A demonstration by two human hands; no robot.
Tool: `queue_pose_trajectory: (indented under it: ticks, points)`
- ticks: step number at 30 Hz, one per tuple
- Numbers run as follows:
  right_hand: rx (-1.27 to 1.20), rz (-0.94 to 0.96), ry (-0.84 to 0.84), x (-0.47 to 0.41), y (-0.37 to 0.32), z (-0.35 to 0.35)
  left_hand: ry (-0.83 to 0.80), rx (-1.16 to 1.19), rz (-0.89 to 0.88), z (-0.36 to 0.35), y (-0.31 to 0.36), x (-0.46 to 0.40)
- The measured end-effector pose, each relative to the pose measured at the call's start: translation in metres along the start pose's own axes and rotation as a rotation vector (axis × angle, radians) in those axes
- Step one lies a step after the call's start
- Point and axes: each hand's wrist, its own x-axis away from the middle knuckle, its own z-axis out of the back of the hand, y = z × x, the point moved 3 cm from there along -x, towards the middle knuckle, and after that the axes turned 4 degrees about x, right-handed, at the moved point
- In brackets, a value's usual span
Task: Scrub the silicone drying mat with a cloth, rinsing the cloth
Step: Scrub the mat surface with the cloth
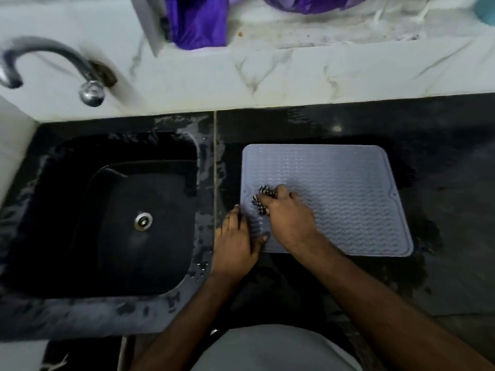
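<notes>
A grey silicone drying mat (348, 199) with a wavy ribbed surface lies flat on the dark wet counter, right of the sink. My right hand (290, 218) grips a bunched black-and-white checked cloth (261, 200) and presses it onto the mat's left part. My left hand (237, 243) lies flat with straight fingers on the mat's near left corner, partly on the counter, holding nothing.
A black sink (80, 210) with a metal drain (143, 221) sits to the left, its rim wet. A curved metal tap (53, 65) juts from the marble ledge behind it. Purple fabric (198, 22) lies on the ledge above.
</notes>
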Motion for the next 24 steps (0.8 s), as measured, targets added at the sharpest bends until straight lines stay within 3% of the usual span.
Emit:
queue_pose_trajectory:
  ticks: [4,10,24]
  points:
    - [0.109,0.061,-0.043,-0.013,-0.026,-0.021,-0.058,-0.036,-0.089,0.005,-0.008,0.006]
    - [0.222,-0.008,-0.017,-0.007,-0.019,-0.034,-0.055,-0.210,-0.107,0.012,0.007,0.002]
    - [0.253,-0.182,0.018,0.011,0.049,-0.012,-0.095,-0.401,0.117,0.010,0.051,-0.016]
